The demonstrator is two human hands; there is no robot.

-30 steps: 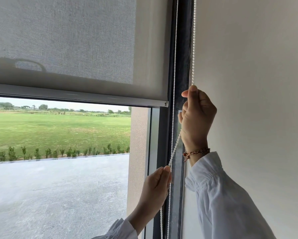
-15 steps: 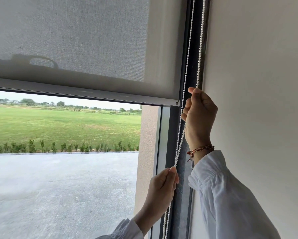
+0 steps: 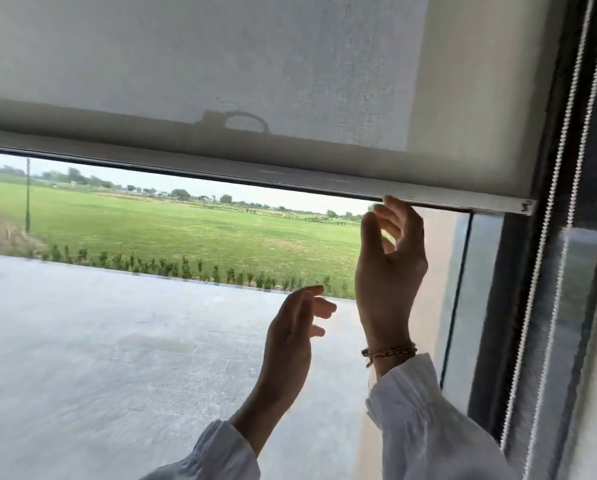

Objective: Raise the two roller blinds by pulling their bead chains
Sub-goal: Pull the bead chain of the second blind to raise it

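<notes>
Roller blind covers upper window, bottom bar running 9 to 3 o'clock. Left hand at 6 o'clock, grip wide, holding nothing. Right hand just right of it, grip loose, fingertips touching bar's underside. Bead chain hangs free at 3 o'clock, apart from both hands.

green field, paved terrace, perhaps hedge seedlings
</notes>
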